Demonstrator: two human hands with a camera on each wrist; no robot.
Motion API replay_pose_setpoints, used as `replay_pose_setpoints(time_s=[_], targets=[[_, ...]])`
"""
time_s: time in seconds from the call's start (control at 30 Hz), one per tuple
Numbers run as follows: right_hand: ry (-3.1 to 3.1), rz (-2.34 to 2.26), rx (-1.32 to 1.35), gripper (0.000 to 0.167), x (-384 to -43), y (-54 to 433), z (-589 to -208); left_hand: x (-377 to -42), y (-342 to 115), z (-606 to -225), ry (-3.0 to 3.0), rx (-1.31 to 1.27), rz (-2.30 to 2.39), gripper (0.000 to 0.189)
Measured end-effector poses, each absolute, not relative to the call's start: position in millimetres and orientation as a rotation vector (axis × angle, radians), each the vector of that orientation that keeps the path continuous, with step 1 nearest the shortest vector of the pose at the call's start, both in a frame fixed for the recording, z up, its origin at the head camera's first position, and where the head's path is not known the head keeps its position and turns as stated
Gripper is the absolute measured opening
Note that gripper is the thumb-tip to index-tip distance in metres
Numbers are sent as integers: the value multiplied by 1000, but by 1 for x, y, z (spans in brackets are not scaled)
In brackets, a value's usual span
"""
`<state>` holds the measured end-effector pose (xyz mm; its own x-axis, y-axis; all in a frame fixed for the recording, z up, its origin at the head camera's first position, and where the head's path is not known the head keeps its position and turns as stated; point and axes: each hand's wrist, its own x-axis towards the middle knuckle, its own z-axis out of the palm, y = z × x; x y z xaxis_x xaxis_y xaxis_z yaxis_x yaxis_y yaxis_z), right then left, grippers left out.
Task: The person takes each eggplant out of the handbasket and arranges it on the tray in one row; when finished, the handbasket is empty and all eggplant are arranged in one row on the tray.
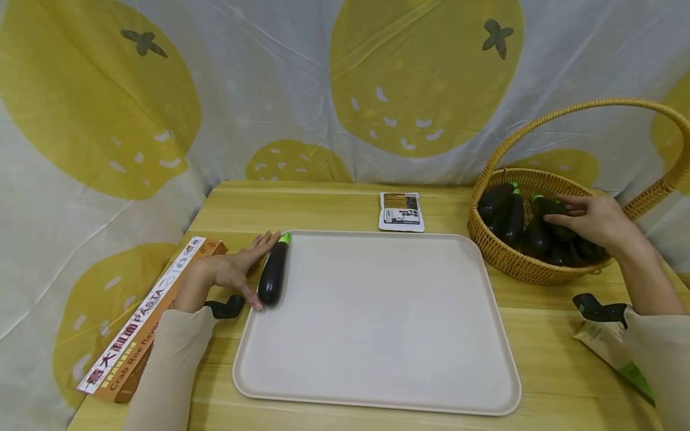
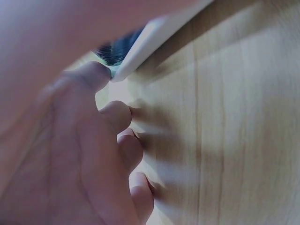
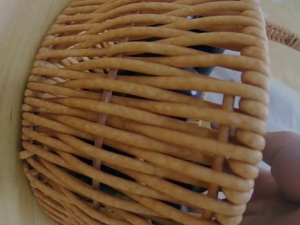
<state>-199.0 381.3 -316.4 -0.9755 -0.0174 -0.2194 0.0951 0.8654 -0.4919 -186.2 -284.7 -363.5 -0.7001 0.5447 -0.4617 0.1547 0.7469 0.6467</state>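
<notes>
A dark eggplant [image 1: 273,274] with a green stem end lies along the left side of the pale tray [image 1: 377,323]. My left hand [image 1: 234,269] is beside it with fingers spread, the thumb at the tray's left rim and the fingertips near the stem end. In the left wrist view the fingertips [image 2: 117,115] are close to the wooden table. On the right, a wicker basket [image 1: 517,263] holds several eggplants [image 1: 516,218]. My right hand [image 1: 598,221] reaches into it, thumb and fingers on either side of an eggplant [image 1: 547,208]. Basket weave hides most of this grip in the right wrist view.
A pasta box [image 1: 142,320] lies at the left, beneath the left forearm. Behind the tray is a small printed packet [image 1: 401,211]. Another packet [image 1: 609,347] lies near the right forearm. The basket's tall handle [image 1: 582,105] arches over it, near the patterned curtain [image 1: 291,78].
</notes>
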Motion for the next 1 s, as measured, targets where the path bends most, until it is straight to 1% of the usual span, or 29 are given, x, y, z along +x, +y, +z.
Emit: replay_pose_setpoints(time_s=[0.6,1.0], targets=[[2810,-696,45,74,-203,381,-320,-188,-285,-365,2283,525,765,153],[2839,-727,37,71,-200,377,-322,-187,-286,-365,2285,532,775,153]])
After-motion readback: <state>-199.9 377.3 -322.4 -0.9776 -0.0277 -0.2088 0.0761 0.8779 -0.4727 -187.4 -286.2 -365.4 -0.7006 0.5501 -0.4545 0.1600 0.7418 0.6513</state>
